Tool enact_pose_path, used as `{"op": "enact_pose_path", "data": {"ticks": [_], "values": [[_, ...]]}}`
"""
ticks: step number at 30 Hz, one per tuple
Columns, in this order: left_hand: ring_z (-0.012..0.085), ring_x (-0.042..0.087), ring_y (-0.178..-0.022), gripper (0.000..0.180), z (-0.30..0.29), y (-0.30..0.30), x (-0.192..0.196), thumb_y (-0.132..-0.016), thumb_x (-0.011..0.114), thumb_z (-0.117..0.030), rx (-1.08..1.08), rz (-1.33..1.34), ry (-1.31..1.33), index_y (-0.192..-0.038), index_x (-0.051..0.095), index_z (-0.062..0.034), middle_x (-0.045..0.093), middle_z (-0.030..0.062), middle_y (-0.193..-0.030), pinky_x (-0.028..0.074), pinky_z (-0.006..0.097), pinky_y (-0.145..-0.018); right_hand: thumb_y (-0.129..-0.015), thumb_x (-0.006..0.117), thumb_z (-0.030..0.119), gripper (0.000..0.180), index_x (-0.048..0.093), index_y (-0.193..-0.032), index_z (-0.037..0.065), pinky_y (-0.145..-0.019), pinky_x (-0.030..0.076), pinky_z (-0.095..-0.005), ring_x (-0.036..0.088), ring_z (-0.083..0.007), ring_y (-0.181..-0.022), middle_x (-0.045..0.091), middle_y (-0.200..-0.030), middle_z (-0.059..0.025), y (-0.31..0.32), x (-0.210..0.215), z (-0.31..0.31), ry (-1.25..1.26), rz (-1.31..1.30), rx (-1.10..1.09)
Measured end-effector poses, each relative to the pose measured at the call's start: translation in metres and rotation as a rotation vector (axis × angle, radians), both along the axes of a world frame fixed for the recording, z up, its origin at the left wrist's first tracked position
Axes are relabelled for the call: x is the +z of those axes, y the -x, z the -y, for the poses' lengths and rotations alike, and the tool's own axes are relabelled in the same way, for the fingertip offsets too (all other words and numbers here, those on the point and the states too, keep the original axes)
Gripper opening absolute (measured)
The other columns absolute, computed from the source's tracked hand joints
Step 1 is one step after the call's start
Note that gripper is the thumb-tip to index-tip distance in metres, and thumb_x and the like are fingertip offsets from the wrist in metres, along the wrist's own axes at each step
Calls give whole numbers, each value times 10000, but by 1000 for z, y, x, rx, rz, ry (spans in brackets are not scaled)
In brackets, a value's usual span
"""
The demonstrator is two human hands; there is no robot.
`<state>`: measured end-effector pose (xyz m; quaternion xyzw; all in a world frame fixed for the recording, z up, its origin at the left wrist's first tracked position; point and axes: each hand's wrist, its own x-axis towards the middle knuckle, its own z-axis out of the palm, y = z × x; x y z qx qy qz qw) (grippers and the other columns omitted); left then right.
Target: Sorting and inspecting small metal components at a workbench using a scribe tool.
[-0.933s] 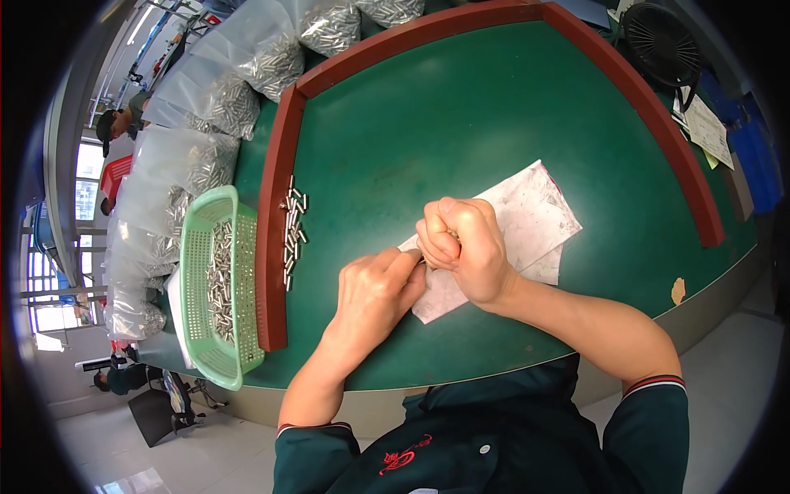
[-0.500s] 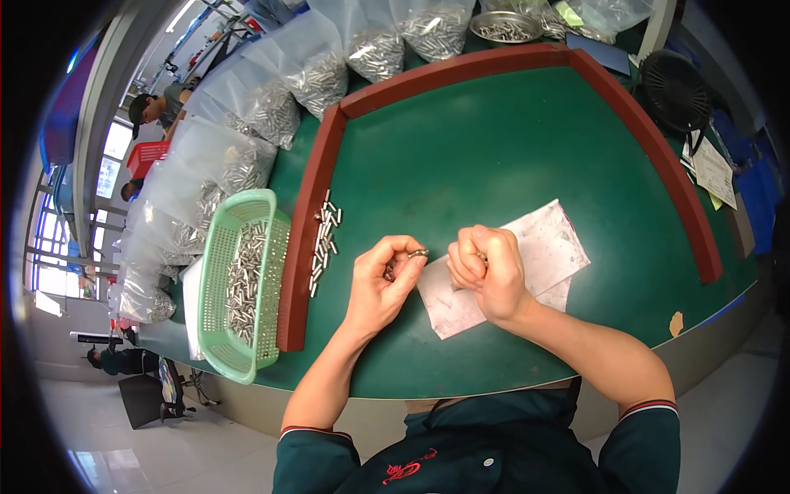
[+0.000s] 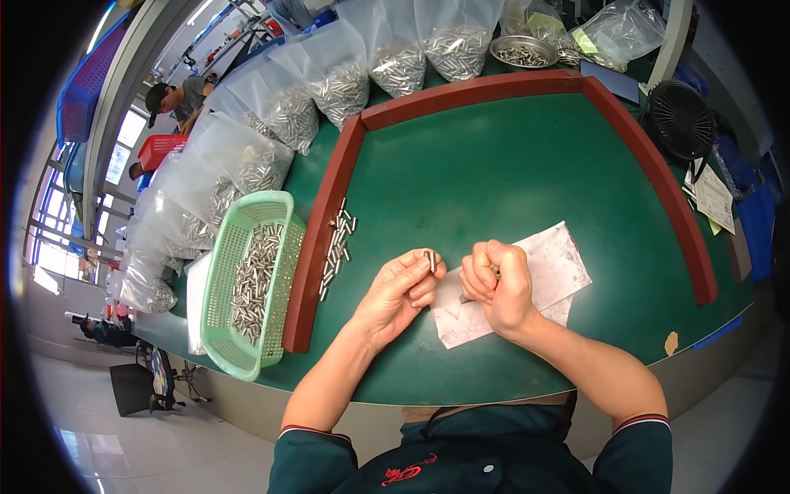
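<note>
The left hand (image 3: 401, 294) pinches a small metal pin (image 3: 429, 260) between thumb and fingertips, the pin standing nearly upright at the hand's 1 o'clock. The right hand (image 3: 496, 286) is curled into a fist just beside it at 3 o'clock; a bit of metal shows at the top of the fist, but what it grips cannot be told. The fist rests over a white paper (image 3: 543, 276) lying on the green mat (image 3: 494, 165). At 10 o'clock from the left hand, a loose row of pins (image 3: 336, 246) lies against the inside of the brown rim (image 3: 322, 239). Beyond the rim at 9 o'clock sits a green basket (image 3: 247, 284) holding more pins. Clear bags (image 3: 271, 115) of metal parts pile up from 10 to 12 o'clock, with a metal bowl (image 3: 524, 51) at 1 o'clock and a black fan (image 3: 683, 119) at 2 o'clock.
</note>
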<state>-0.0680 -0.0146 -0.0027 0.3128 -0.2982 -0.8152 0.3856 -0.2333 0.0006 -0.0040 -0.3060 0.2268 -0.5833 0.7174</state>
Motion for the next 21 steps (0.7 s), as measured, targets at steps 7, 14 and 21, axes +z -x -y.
{"op": "enact_pose_path", "data": {"ticks": [7,14,21], "values": [[53,400,-544,247,0,0,3,-873,498,-185,39,131,-47,-1005,536,21,602,126,-925,351,179,-514,-866,300,270,400,265,-504,104,-389,170,-252,181,-84,-381,249,-413,6,-2,0,0,-10,-45,-9],[81,447,-553,263,0,-3,2,-873,466,-191,35,109,-74,-999,532,30,600,184,-955,398,205,-543,-845,318,203,366,285,-501,79,-380,202,-233,221,-82,-382,284,-432,-7,-1,-3,1,-19,0,4],[90,338,-515,345,4,-10,5,-905,410,-292,170,46,-87,-659,480,-60,416,20,-604,287,203,-462,-847,326,203,368,284,-503,79,-382,193,-237,215,-81,-383,286,-423,-9,-1,-2,0,-44,24,11]]}}
